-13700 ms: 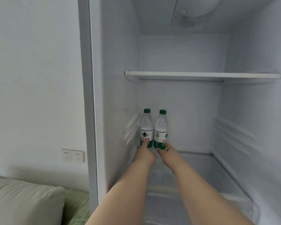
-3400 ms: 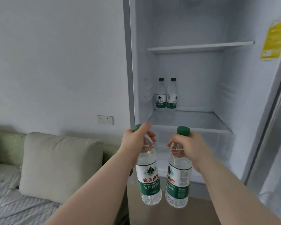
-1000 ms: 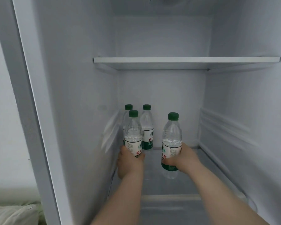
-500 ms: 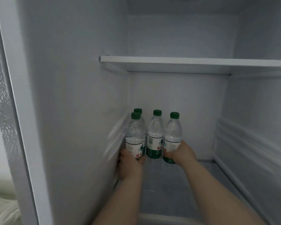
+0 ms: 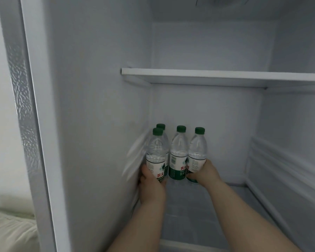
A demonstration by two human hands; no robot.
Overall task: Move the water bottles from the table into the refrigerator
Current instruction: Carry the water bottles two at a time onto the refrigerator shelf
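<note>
Several clear water bottles with green caps and green-white labels stand at the back left of the refrigerator's glass shelf [image 5: 193, 211]. My left hand [image 5: 150, 184] grips the front left bottle [image 5: 155, 153] low on its label, close to the left wall. Behind it only the cap of another bottle [image 5: 160, 126] shows. My right hand [image 5: 205, 172] wraps the base of the right bottle [image 5: 197, 151]. Between them stands a middle bottle [image 5: 178, 155], untouched by either hand.
A white upper shelf [image 5: 207, 75] spans the compartment above the bottles. The right side wall has ribbed rails [image 5: 280, 171]. The refrigerator's left frame [image 5: 38, 124] and a pale cushion [image 5: 9, 231] lie at the left.
Both hands have carried their bottles deeper into the refrigerator; the right bottle has closed up against the middle one and the left bottle sits in front of the rear left one.
</note>
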